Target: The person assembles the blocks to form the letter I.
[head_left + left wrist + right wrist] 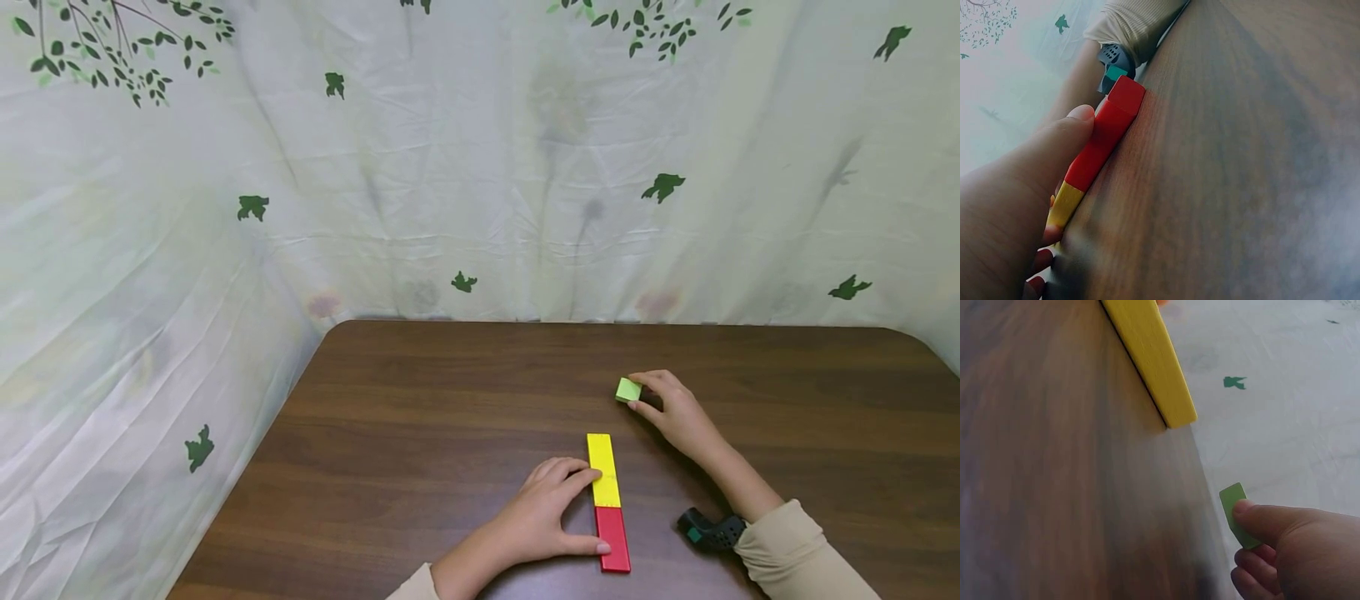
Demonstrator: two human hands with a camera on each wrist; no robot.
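A yellow block (603,471) and a red block (612,537) lie end to end in one straight strip on the brown table. My left hand (536,517) rests along the strip's left side, its fingers spread. The thumb touches the red block, also seen in the left wrist view, while a fingertip lies on the yellow one. Farther back, to the right of the strip, my right hand (678,417) pinches a small light-green block (628,390) between thumb and fingers. In the right wrist view, the thumb presses the green block's face, apart from the yellow block's end.
A black camera device (711,531) is worn at the right wrist, beside the beige sleeve (795,546). The table (450,375) ends at the back against a hanging pale cloth (480,167) printed with green leaves and birds.
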